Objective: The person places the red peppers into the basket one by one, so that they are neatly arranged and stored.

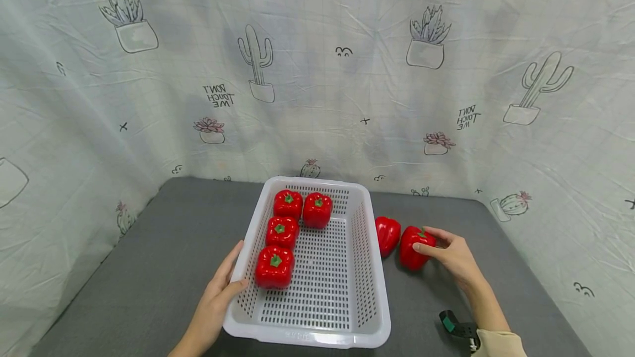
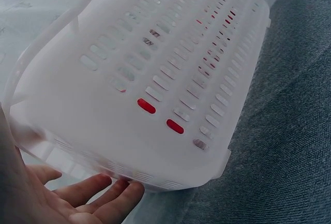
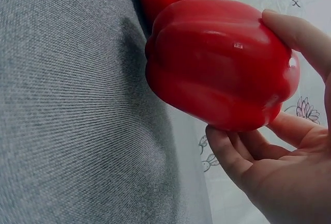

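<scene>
Counter point(image 1: 163, 258): dark grey, woven-looking surface.

Basket point(image 1: 307, 337): one, white plastic, rectangular, slotted walls and base; upright on the counter.

Near pepper point(image 1: 275, 274): glossy red, lobed, green stem upward; in the basket along its left wall, at the near end of a row of three.

Middle pepper point(image 1: 284, 238): same red and green, stem upward; second in that row.

Far pepper point(image 1: 288, 208): matching, stem upward; in the basket's far left corner.

Fourth pepper point(image 1: 316, 216): matching, stem upward; just right of the far pepper.

Side pepper point(image 1: 387, 236): red, on its side, stem hidden; outside the basket, just beside its right wall.

Held pepper point(image 1: 412, 252): red, smooth, shiny, deeply furrowed; tilted, green stem towards the person's right; right of the side pepper. Whether it touches the counter cannot be told.

Left hand point(image 1: 214, 293): holding the basket by its left edge, thumb at the rim, other fingers outside.

Right hand point(image 1: 456, 258): spread to the pepper's breadth, thumb and fingers gripping the held pepper at its stem end.
</scene>
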Demonstrator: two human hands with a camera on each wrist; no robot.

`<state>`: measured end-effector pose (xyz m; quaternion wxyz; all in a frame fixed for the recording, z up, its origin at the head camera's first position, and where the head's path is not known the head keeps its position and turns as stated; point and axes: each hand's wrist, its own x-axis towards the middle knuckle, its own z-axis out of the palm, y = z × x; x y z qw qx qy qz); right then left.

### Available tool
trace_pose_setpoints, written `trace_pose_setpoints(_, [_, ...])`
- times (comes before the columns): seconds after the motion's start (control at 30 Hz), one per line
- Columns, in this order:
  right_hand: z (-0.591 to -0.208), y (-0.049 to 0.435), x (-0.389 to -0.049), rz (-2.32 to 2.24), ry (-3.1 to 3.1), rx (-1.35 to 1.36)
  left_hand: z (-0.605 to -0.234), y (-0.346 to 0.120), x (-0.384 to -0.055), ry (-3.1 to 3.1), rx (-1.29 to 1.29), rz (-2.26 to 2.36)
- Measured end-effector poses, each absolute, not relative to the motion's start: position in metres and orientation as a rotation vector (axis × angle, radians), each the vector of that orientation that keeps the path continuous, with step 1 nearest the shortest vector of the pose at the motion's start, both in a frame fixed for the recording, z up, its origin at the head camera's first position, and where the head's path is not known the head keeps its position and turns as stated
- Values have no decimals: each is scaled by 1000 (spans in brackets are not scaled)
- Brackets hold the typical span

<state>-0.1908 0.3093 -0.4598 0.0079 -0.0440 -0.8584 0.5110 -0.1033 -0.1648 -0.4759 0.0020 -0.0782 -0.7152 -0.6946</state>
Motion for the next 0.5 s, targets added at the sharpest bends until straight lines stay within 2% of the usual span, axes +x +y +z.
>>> trace_pose_setpoints(0.5, [-458,309,-190,1571,-2672,-131,-477,-165,-103,-2232,-251,-2180])
